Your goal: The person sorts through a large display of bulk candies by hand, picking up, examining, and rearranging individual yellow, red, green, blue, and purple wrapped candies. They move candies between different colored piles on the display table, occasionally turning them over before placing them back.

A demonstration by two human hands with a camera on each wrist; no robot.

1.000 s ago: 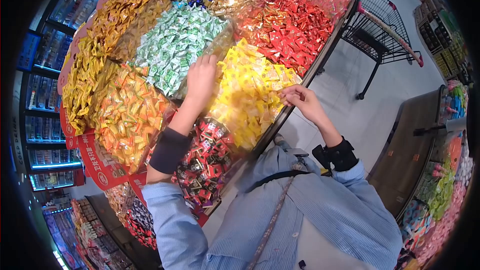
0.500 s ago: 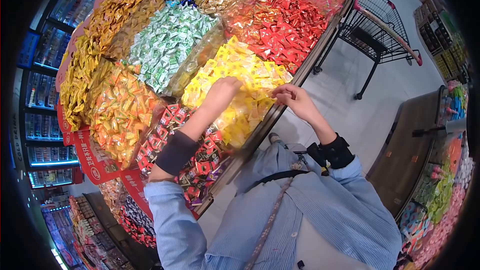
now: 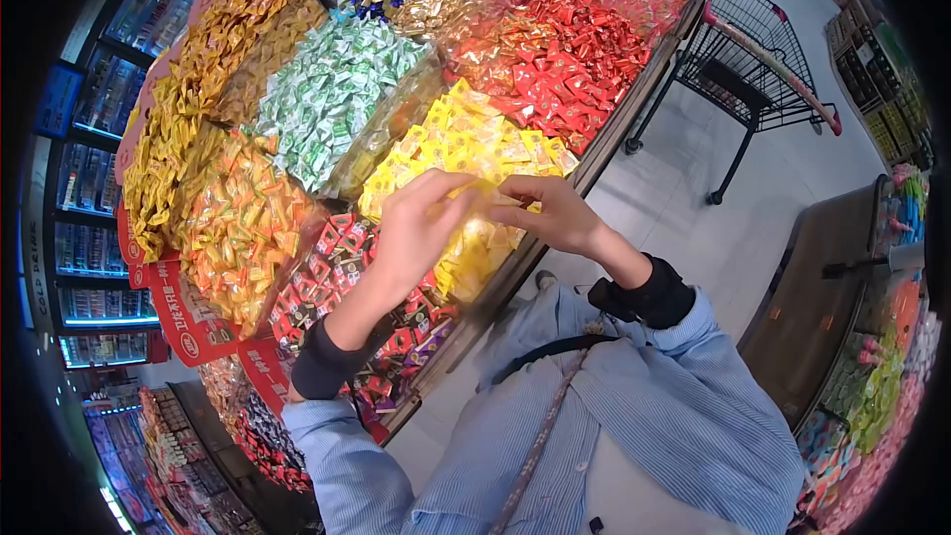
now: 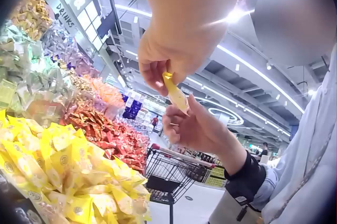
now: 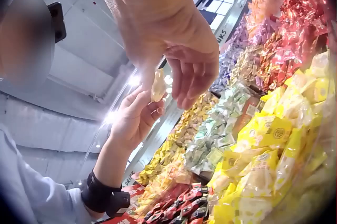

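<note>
Both hands meet over the heap of yellow snack packets [image 3: 436,154] at the front of the display. My left hand [image 3: 421,223] pinches one small yellow packet [image 4: 176,93] by its upper end, between thumb and fingers. From the other side comes my right hand [image 3: 555,213], its thumb and forefinger at the packet's lower end. In the right wrist view the pale side of the packet shows between the two hands, and the other right fingers hang loosely bent. In the head view the fingers mostly hide the packet.
Around the yellow heap lie green-white packets [image 3: 337,89], red ones [image 3: 570,79], orange ones [image 3: 243,223] and red-black ones [image 3: 327,267]. Clear dividers part the heaps. A shopping cart [image 3: 748,69] stands on the aisle floor to the right, and drink coolers [image 3: 84,228] line the left.
My left hand has come back from the far side of the yellow heap toward the body. The right hand has moved left from the display's edge, and the two now meet at one packet.
</note>
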